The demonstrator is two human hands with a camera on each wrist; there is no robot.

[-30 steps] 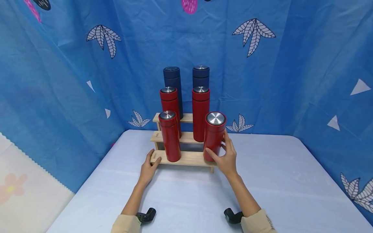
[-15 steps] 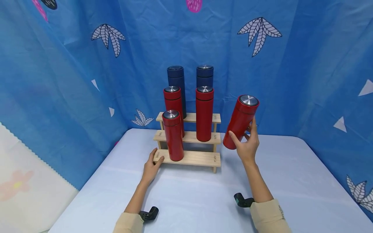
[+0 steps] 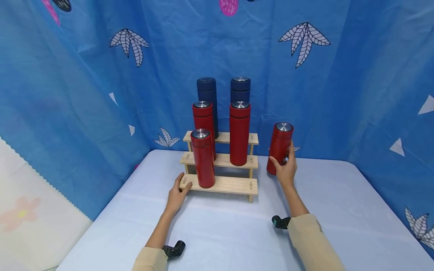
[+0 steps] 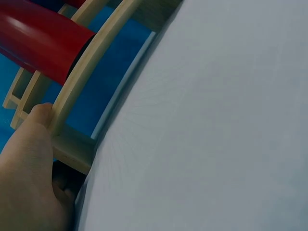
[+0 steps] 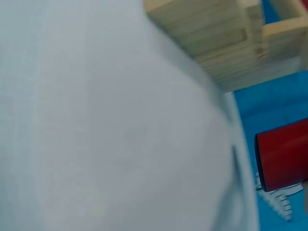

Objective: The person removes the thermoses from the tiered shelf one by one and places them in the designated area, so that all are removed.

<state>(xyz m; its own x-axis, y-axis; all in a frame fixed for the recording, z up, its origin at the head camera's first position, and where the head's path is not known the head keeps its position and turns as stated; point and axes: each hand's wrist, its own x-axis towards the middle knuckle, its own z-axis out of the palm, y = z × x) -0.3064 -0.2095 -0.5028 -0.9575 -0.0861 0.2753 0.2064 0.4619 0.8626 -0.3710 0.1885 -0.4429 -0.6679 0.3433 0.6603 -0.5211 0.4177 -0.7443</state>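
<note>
My right hand [image 3: 286,170] holds a red thermos flask [image 3: 279,146] with a silver-topped lid, to the right of a three-step wooden stand [image 3: 234,183]. In the right wrist view the dark base of this flask [image 5: 284,156] shows blue cloth between it and the table, so it seems just above the surface. My left hand [image 3: 176,195] grips the left end of the stand's lowest board, the thumb [image 4: 41,114] against the board's edge. Another red flask [image 3: 203,160] stands upright on that lowest board, left of its middle.
Two red flasks, one at left [image 3: 203,113] and one at right [image 3: 239,133], stand on the middle step. Two dark blue flasks, left [image 3: 207,86] and right [image 3: 240,86], stand on the top step. Blue curtain [image 3: 217,45] hangs behind the white table [image 3: 223,233].
My right hand has lifted the red flask off the lowest board, carried it right, then lowered it and brought it more upright. My left hand has kept its grip on the stand.
</note>
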